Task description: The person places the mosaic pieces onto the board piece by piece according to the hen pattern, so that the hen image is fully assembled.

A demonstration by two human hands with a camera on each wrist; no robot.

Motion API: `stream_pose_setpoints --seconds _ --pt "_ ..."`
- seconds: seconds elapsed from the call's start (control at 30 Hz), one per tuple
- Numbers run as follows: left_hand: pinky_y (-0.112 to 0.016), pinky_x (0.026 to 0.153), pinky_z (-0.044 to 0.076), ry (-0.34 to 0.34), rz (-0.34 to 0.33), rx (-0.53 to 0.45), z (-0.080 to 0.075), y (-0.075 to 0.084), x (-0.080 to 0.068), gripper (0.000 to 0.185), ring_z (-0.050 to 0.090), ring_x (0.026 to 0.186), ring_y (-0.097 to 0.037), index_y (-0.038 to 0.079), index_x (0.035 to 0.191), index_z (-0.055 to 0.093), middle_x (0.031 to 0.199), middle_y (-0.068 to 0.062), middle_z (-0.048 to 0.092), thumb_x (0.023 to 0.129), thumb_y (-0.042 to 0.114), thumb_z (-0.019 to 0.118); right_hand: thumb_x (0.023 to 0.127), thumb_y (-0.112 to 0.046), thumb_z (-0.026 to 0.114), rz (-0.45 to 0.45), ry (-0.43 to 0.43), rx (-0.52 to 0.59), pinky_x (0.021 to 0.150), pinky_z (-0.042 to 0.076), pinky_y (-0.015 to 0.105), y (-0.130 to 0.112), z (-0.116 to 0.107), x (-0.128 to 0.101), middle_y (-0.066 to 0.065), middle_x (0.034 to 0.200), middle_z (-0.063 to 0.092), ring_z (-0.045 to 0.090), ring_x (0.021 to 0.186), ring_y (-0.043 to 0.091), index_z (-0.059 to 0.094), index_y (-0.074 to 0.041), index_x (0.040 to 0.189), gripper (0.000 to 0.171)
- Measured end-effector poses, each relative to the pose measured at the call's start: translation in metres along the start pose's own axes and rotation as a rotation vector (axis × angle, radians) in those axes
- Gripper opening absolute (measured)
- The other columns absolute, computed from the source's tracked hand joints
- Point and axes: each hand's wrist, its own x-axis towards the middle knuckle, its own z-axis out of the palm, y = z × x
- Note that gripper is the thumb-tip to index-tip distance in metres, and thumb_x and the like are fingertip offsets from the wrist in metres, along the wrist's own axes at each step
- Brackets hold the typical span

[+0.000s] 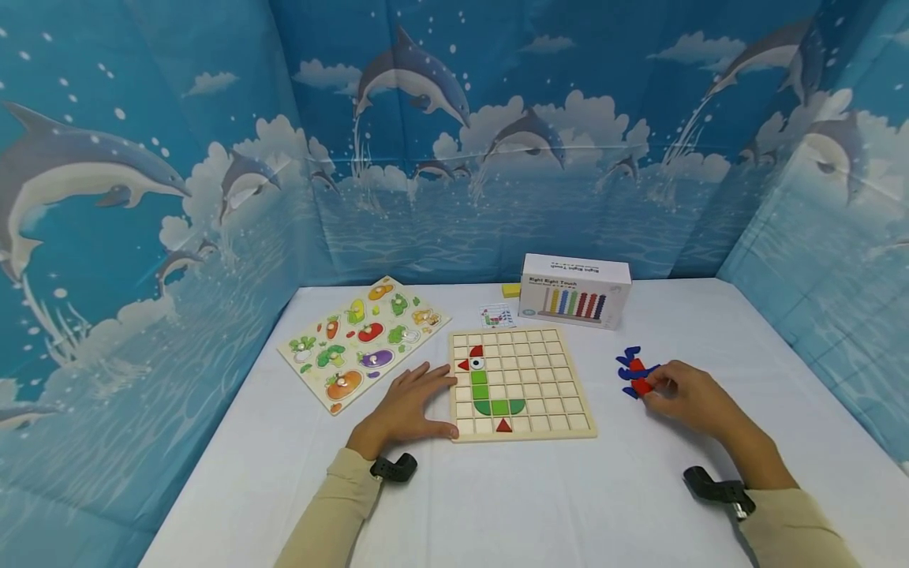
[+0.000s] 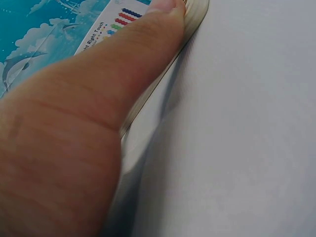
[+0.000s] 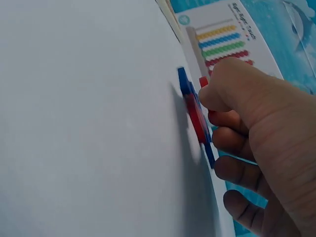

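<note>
A wooden grid board [image 1: 543, 386] lies on the white table with coloured pieces in several of its squares: green squares [image 1: 480, 392], red triangles [image 1: 503, 426], a white eye piece [image 1: 476, 364] and rounded green pieces [image 1: 518, 406]. At the board's left edge my left hand [image 1: 408, 406] rests, fingers spread, fingertips and thumb touching the rim. My right hand [image 1: 685, 398] is at a small pile of blue pieces [image 1: 630, 372] and red pieces to the board's right. Between its thumb and forefinger it pinches a red piece [image 3: 203, 82], mostly hidden by the fingers.
A vegetable puzzle board [image 1: 369, 335] lies at the back left. Behind the grid board are a small pattern card [image 1: 496, 315], a yellow block [image 1: 510, 290] and a white box [image 1: 574, 292] with pictured bead columns. A dolphin-print cloth [image 1: 454, 221] encloses the table's back and sides.
</note>
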Motion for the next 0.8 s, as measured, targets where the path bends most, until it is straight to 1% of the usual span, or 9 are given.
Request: stream_pose_setpoints --seconds 0.17,0.33,0.43,0.63,0.8 --pt "-0.054 0.119 0.014 0.003 0.000 0.002 0.001 -0.001 0.000 0.096 0.014 0.153 -0.028 0.029 0.153 0.046 0.164 0.007 0.029 0.075 0.081 0.065 0.080 -0.015 0.085 -0.043 -0.013 -0.006 0.073 0.057 0.039 -0.014 0.006 0.005 0.004 0.089 0.059 0.056 0.084 0.025 0.069 -0.005 0.099 0.027" --pt "-0.054 0.119 0.014 -0.004 -0.011 -0.005 0.001 -0.001 0.000 0.097 0.013 0.153 -0.027 0.030 0.153 0.045 0.164 0.008 0.028 0.074 0.083 0.064 0.079 -0.016 0.085 -0.084 -0.037 -0.009 0.068 0.054 0.032 -0.026 0.007 0.012 0.001 0.083 0.055 0.054 0.081 0.021 0.069 -0.007 0.097 0.026" --pt "-0.054 0.119 0.013 -0.004 -0.011 -0.009 0.001 -0.001 0.000 0.097 0.012 0.153 -0.027 0.030 0.153 0.045 0.164 0.008 0.027 0.074 0.083 0.064 0.079 -0.014 0.084 -0.119 -0.041 -0.007 0.066 0.053 0.031 -0.034 0.009 0.018 0.000 0.083 0.056 0.053 0.079 0.020 0.069 -0.007 0.097 0.025" --pt "-0.056 0.118 0.015 0.006 0.003 -0.006 0.002 -0.002 0.000 0.096 0.014 0.153 -0.029 0.029 0.153 0.046 0.164 0.007 0.028 0.075 0.082 0.065 0.078 -0.012 0.084 -0.207 -0.033 -0.004 0.070 0.054 0.033 -0.053 0.018 0.032 -0.003 0.086 0.060 0.055 0.080 0.018 0.070 -0.011 0.095 0.021" --pt "-0.056 0.119 0.014 0.003 0.002 0.000 0.002 -0.002 0.000 0.097 0.014 0.153 -0.029 0.029 0.153 0.045 0.165 0.007 0.028 0.075 0.083 0.063 0.080 -0.014 0.083 -0.255 -0.078 -0.001 0.072 0.053 0.032 -0.076 0.025 0.044 -0.004 0.087 0.059 0.055 0.081 0.017 0.071 -0.014 0.096 0.020"
